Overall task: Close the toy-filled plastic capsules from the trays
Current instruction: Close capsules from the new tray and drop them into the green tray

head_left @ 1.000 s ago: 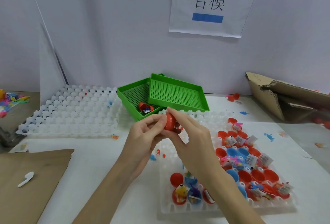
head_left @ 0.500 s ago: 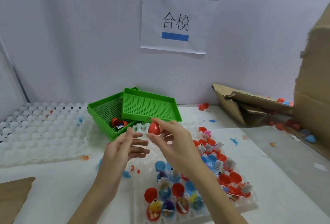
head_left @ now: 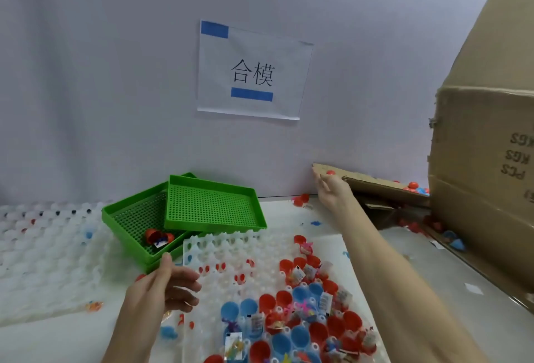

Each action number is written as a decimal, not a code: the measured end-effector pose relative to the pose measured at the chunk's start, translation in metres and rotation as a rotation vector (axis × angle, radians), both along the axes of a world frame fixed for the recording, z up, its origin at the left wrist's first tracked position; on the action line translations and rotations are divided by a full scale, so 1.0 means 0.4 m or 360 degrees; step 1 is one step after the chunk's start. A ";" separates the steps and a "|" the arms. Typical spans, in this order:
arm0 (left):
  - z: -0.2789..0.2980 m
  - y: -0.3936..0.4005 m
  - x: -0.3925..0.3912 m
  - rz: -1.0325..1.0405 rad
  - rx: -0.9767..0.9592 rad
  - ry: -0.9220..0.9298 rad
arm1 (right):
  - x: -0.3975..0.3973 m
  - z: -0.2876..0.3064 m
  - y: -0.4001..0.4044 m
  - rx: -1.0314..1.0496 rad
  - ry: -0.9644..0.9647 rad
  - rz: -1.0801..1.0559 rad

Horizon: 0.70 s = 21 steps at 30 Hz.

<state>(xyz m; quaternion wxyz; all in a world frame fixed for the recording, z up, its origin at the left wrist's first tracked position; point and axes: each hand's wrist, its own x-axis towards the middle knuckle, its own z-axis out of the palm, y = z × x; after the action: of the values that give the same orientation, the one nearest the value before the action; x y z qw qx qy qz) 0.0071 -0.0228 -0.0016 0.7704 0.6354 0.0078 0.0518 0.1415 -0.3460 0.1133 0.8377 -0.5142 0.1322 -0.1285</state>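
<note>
White bench (head_left: 332, 218) against a grey wall: the right hand (head_left: 329, 189) reaches to the far right corner, fingers spread, a red capsule (head_left: 330, 172) at its fingertips. Left hand (head_left: 164, 287), relaxed and empty, hovers nearer the filled clear plastic tray (head_left: 231, 247).

A red capsule (head_left: 330, 172) sits at the fingertips of the outstretched right hand (head_left: 332, 192), over a cardboard flap. Open red and blue capsule halves (head_left: 300, 316), many holding small toys and paper slips, fill the near right cells of the white tray (head_left: 231, 250) on the tabletop.
</note>
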 end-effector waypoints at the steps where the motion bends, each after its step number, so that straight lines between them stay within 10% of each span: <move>1: 0.000 0.000 0.000 0.0008 0.0006 0.0006 | -0.001 -0.017 0.001 -0.0086 0.0056 0.0050; 4: 0.003 -0.005 -0.009 0.0023 0.0041 0.0004 | -0.006 -0.077 -0.006 -0.0558 0.0081 0.0160; 10: 0.019 -0.017 -0.035 0.0020 0.0113 -0.0026 | -0.075 -0.151 0.008 -0.2584 0.0219 0.0555; 21: 0.017 -0.004 -0.035 0.0024 0.0126 -0.0035 | -0.048 -0.180 -0.012 -0.2929 0.0258 0.0544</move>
<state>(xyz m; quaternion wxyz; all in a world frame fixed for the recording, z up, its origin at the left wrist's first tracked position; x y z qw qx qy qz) -0.0071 -0.0244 0.0053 0.7443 0.6647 0.0019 0.0648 0.1225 -0.3508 0.0415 0.0976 -0.9942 -0.0407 -0.0217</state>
